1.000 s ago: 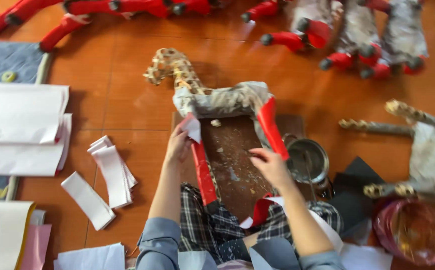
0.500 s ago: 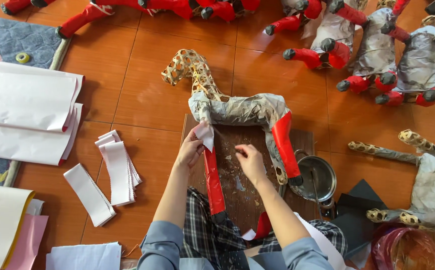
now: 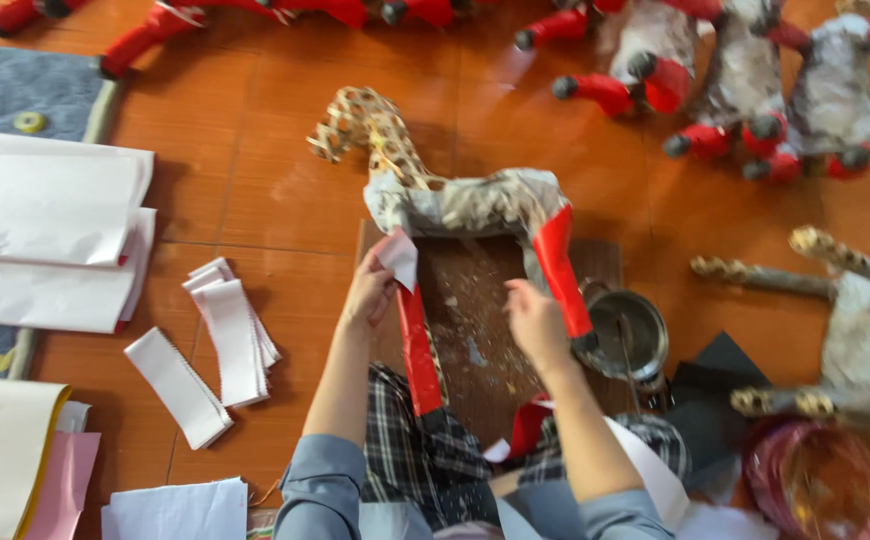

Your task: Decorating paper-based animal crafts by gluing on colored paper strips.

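Two hands work on a paper animal frame [image 3: 455, 200]: left hand [image 3: 370, 290] pinches a white paper piece [image 3: 398, 257] above its fingers, right hand [image 3: 535, 320] has fingers loosely curled beside the red leg [image 3: 562, 270]

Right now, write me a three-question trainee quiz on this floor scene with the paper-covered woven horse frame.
1. True or false: the left hand pinches a small white paper piece against the woven horse frame, near the top of its red-wrapped leg.
2. What stands nearest the right hand? A) round metal bowl B) stack of cut white paper strips C) grey mat
3. Fill in: the frame lies over a dark brown ____ on the orange tiled floor.

Key: 1 true; 2 A; 3 board.
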